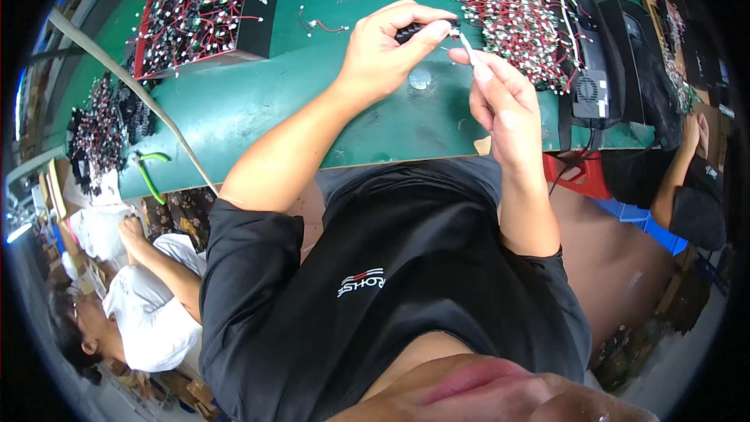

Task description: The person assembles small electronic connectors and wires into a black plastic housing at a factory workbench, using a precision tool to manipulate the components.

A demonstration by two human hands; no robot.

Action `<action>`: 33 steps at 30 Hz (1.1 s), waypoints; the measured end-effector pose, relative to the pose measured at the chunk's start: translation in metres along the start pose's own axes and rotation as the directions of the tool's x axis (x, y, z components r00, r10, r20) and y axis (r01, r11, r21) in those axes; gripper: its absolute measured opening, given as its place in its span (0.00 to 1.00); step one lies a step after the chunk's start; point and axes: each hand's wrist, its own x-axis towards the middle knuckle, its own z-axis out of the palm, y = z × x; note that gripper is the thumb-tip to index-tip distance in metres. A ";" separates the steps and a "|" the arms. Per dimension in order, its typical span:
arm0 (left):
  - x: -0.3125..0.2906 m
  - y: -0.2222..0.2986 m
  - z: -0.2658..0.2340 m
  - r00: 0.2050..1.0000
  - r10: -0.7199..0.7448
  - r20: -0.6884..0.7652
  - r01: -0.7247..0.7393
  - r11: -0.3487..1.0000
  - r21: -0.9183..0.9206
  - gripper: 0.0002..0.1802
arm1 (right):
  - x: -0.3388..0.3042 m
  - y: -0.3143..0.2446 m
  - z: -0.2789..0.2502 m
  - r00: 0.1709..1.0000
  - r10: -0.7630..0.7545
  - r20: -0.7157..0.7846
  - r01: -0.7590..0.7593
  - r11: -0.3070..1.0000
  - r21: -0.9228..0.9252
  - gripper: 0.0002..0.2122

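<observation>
Bench [219,129], green, smooth, faintly glossy; head view.

Box [256,30], black with red edging, at the far left; heaped with wires [195,8], thin, mostly red and black, white-tipped.

Pile [512,27], similar wires, loosely tangled, at right; beside it, a black unit [591,92] with a round grille.

Loose wire [324,28], kinked, between box and left hand.

Disc [419,79], pale, shiny, flat, on the bench.

Pliers [148,180], green-handled, at the near left edge.

Left grip [387,43]: thumb and fingers pinching black part [406,32], ridged, elongated, held above the bench.

Right grip [504,98]: thumb and fingertips pinching white stick [467,48], slim, tip near the black part's end; contact cannot be told.

Progress, by judgement: one piece in hand, apparently unfinished; which heaped wires are done or waiting cannot be told.
</observation>
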 end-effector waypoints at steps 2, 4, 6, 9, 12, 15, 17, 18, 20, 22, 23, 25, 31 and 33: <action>-0.001 0.003 0.000 1.000 -0.019 -0.003 0.019 0.999 0.031 0.10 | -0.001 0.000 -0.001 1.000 0.007 -0.005 -0.007 1.000 0.001 0.13; -0.002 0.003 0.000 1.000 0.009 0.004 -0.009 0.999 0.042 0.10 | -0.002 0.001 0.000 1.000 -0.015 0.006 0.015 1.000 0.002 0.13; -0.002 0.004 -0.001 0.999 0.036 0.010 -0.037 0.998 0.053 0.10 | -0.004 0.002 -0.001 0.999 -0.036 -0.006 0.036 0.999 0.007 0.13; -0.003 0.007 -0.001 0.998 0.058 0.020 -0.059 0.993 0.099 0.10 | -0.005 0.001 -0.001 1.000 -0.028 0.000 0.028 0.999 0.030 0.13; -0.004 0.009 0.000 0.998 0.055 0.021 -0.057 0.988 0.145 0.10 | -0.006 0.000 0.000 1.000 -0.015 0.007 0.015 1.000 -0.012 0.14; -0.004 0.008 0.000 0.994 0.105 0.028 -0.108 0.983 0.147 0.10 | -0.006 0.001 0.000 1.000 -0.027 0.002 0.027 0.999 -0.016 0.14; -0.003 0.007 0.000 0.987 0.154 0.033 -0.157 0.978 0.139 0.10 | -0.005 0.002 0.000 1.000 -0.022 0.007 0.022 1.000 -0.015 0.14; -0.003 0.006 0.000 0.987 0.157 0.033 -0.161 0.977 0.138 0.10 | -0.006 0.002 0.000 1.000 -0.025 0.006 0.025 1.000 -0.017 0.14; -0.002 0.004 -0.002 0.992 0.111 0.064 -0.118 0.987 0.112 0.10 | -0.006 0.001 0.002 0.999 -0.044 -0.024 0.042 0.996 -0.075 0.13; -0.001 0.004 -0.002 0.993 0.088 0.075 -0.095 0.991 0.098 0.10 | -0.006 -0.001 0.004 0.997 -0.060 -0.045 0.054 0.991 -0.122 0.13; -0.001 0.004 -0.002 0.994 0.061 0.085 -0.069 0.994 0.087 0.10 | -0.005 -0.002 0.005 0.995 -0.074 -0.064 0.063 0.984 -0.167 0.12; -0.001 0.004 -0.001 0.995 0.057 0.080 -0.066 0.992 0.110 0.10 | -0.001 0.008 0.006 0.980 -0.170 -0.104 0.119 0.918 -0.379 0.12; -0.001 -0.003 0.000 0.999 0.040 0.036 -0.046 0.978 0.204 0.10 | 0.000 0.009 0.024 0.852 -0.523 0.025 0.104 0.123 -0.987 0.12; -0.001 -0.006 0.001 0.997 0.075 0.021 -0.078 0.971 0.228 0.10 | 0.004 0.011 0.030 0.842 -0.537 0.058 0.094 0.039 -0.995 0.14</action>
